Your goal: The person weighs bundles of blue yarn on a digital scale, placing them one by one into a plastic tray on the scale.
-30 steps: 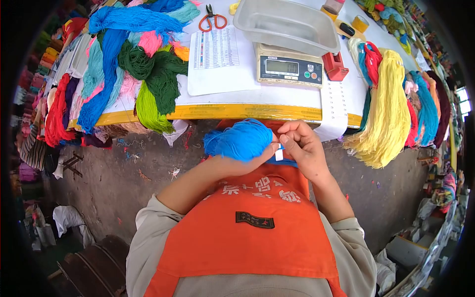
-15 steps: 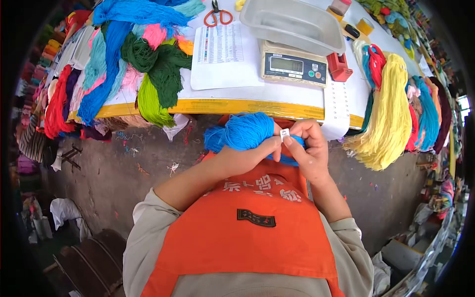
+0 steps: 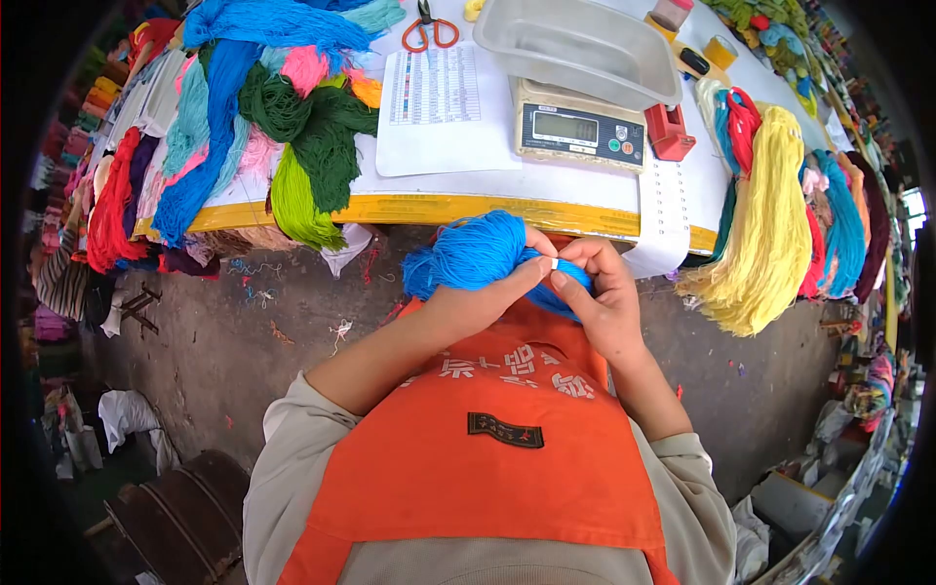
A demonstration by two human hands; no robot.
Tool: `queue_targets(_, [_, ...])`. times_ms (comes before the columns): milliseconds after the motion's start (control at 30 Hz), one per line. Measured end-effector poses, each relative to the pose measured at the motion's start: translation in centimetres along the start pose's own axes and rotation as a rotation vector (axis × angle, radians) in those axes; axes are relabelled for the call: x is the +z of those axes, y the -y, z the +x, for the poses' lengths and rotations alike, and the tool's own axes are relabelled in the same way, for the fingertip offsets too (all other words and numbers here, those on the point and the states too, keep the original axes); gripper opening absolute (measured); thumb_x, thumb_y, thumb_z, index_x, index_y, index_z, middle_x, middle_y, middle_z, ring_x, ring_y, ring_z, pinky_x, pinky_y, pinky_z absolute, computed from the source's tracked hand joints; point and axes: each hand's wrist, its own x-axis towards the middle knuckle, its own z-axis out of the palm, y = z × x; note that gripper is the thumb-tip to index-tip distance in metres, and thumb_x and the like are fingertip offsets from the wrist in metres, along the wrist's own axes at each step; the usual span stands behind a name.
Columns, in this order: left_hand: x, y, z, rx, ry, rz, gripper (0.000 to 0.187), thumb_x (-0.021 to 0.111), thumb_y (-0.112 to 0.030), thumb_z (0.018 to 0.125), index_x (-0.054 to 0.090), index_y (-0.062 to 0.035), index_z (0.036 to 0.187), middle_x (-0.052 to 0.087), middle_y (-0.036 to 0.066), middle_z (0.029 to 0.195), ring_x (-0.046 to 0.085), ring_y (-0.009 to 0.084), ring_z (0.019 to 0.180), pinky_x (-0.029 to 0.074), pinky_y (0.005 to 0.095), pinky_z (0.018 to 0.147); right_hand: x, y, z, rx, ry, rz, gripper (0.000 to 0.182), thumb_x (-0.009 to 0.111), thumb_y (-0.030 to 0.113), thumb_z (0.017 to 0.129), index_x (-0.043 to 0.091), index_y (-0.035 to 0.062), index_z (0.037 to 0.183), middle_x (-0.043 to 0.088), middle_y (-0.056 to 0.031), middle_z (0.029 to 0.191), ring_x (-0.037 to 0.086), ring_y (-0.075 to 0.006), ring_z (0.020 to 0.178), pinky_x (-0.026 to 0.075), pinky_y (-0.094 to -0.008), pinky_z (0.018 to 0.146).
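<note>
A skein of bright blue yarn (image 3: 478, 251) is held in front of my orange apron, just off the table's front edge. My left hand (image 3: 512, 283) is closed around the skein, its thumb up against a small white tag (image 3: 554, 263). From the other side my right hand (image 3: 606, 288) pinches at the tag and the yarn beside it, finger and thumb close together. The tag sits between the two hands, wrapped on the blue strands, and its face is turned mostly away.
On the table (image 3: 458, 185) are a digital scale (image 3: 575, 132) with a clear plastic tray (image 3: 575, 58), a printed sheet (image 3: 439, 107), red-handled scissors (image 3: 429, 31) and a red tape dispenser (image 3: 669, 132). Coloured skeins (image 3: 322, 146) pile at left; yellow yarn (image 3: 765, 224) hangs at right.
The tag's number side has turned out of view, and the tag has shifted slightly left and up. Both hands moved a little with it, still gripping the skein.
</note>
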Motion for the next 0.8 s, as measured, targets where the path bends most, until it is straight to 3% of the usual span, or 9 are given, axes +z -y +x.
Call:
queue_targets(167, [-1.6,0.1,-0.1,-0.035,0.04,0.202,0.01,0.067,-0.01,0.089,0.067,-0.0009,0.092,0.065,0.006,0.083,0.059,0.0117,0.077,0.047,0.0267,0.069,-0.8,-0.3,-0.5,0.096,0.036,-0.033,0.016,0.062,0.001,0.093,0.056,0.0032,0.108,0.06,0.0018,0.09,0.052,-0.0027,0.081,0.042,-0.0193,0.072])
queue_targets(267, [-3.7,-0.2,-0.6,-0.024,-0.03,0.248,0.016,0.068,-0.019,0.087,0.072,-0.0042,0.09,0.068,0.007,0.077,0.062,0.0149,0.065,0.046,0.0292,0.057,-2.1,-0.1,-1.1,0.088,0.054,-0.221,0.011,0.062,0.004,0.094,0.059,0.0027,0.105,0.058,0.0038,0.087,0.049,-0.003,0.078,0.041,-0.0207,0.07])
queue_targets(367, [-7.3,-1.8,-2.0,-0.361,-0.009,-0.317,0.024,0.06,-0.023,0.095,0.068,-0.0005,0.101,0.068,0.007,0.081,0.056,0.0067,0.059,0.036,0.0197,0.045,-4.3,0.0,-2.2,0.222,0.064,-0.169,0.01,0.064,0.011,0.095,0.063,0.0015,0.098,0.059,0.0028,0.083,0.049,-0.004,0.076,0.042,-0.0216,0.069])
queue_targets(533, [-16.1,-4.0,-5.2,-0.499,-0.148,-0.369,0.025,0.058,-0.023,0.096,0.066,0.0004,0.102,0.065,0.008,0.076,0.054,0.0071,0.054,0.031,0.0165,0.042,-9.0,-1.4,-4.7,0.247,0.018,-0.275,0.011,0.064,0.012,0.094,0.065,0.0008,0.094,0.056,0.0043,0.078,0.048,-0.0036,0.076,0.041,-0.0219,0.068])
queue_targets(600, [-19.3,-4.1,-6.6,-0.487,-0.182,-0.272,0.024,0.058,-0.023,0.096,0.066,-0.0004,0.101,0.066,0.007,0.077,0.058,0.0075,0.059,0.031,0.0169,0.042,-11.5,-1.9,-5.9,0.41,0.085,-0.431,0.012,0.065,0.013,0.094,0.066,0.0011,0.094,0.054,0.0047,0.077,0.048,-0.0028,0.077,0.039,-0.021,0.065])
queue_targets(667, [-20.0,-3.6,-7.8,-0.484,-0.413,-0.049,0.024,0.057,-0.023,0.097,0.066,-0.0016,0.101,0.07,0.008,0.085,0.062,0.0086,0.07,0.032,0.0177,0.043,-13.1,-2.9,-7.2,0.534,0.102,-0.449,0.011,0.068,0.012,0.09,0.066,0.003,0.095,0.059,-0.0004,0.077,0.056,-0.0098,0.075,0.042,-0.0256,0.065])
queue_targets(733, [-19.6,-3.9,-7.7,-0.464,-0.504,0.096,0.024,0.057,-0.023,0.097,0.066,-0.0016,0.101,0.071,0.009,0.089,0.063,0.0091,0.072,0.033,0.0183,0.045,-13.8,-4.1,-8.0,0.256,0.458,-1.09,0.016,0.07,0.013,0.086,0.068,0.0053,0.1,0.064,-0.0075,0.088,0.061,-0.0239,0.082,0.046,-0.031,0.072])
queue_targets(767, [-19.3,-4.1,-7.7,-0.442,-0.597,0.24,0.024,0.057,-0.023,0.097,0.067,-0.0016,0.102,0.072,0.01,0.093,0.063,0.0096,0.074,0.034,0.0188,0.046,-11.9,-2.7,-7.5,0.136,0.45,-1.218,0.022,0.072,0.013,0.082,0.067,0.0068,0.103,0.063,-0.0119,0.098,0.06,-0.0337,0.093,0.047,-0.0374,0.078])
queue_targets(800, [-19.3,-4.1,-7.7,-0.38,-0.606,0.171,0.025,0.057,-0.024,0.097,0.067,-0.0013,0.102,0.072,0.013,0.098,0.063,0.0103,0.072,0.035,0.0195,0.048,-10.3,-1.7,-6.4,0.127,0.446,-1.219,0.022,0.072,0.013,0.082,0.067,0.0068,0.103,0.063,-0.0119,0.098,0.06,-0.0337,0.093,0.047,-0.0374,0.078])
